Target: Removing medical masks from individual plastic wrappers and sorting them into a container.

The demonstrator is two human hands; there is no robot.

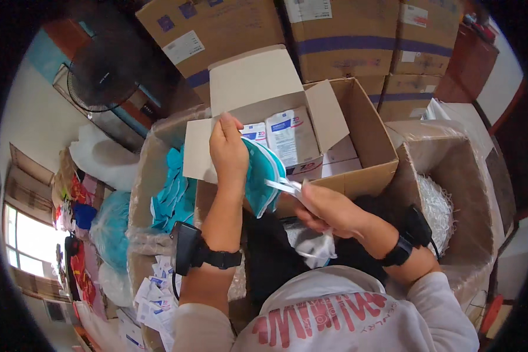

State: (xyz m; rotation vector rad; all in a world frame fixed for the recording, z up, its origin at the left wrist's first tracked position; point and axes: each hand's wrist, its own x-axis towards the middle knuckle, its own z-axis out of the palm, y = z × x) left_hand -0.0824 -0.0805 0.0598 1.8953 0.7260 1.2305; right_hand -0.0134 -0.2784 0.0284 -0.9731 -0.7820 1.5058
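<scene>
My left hand is closed round a small stack of folded teal face masks with white edges. It holds them in front of an open white carton. At the masks' right side, my right hand pinches a white strap that runs to them. Some crumpled white material lies below the right hand, over my lap; I cannot tell whether that hand also grips it. Inside the carton stand white printed pouches.
The carton rests in a larger brown box. More teal masks fill a box at left, with small printed packets nearer me. At right, another box holds white strands. Behind are stacked cartons and a fan.
</scene>
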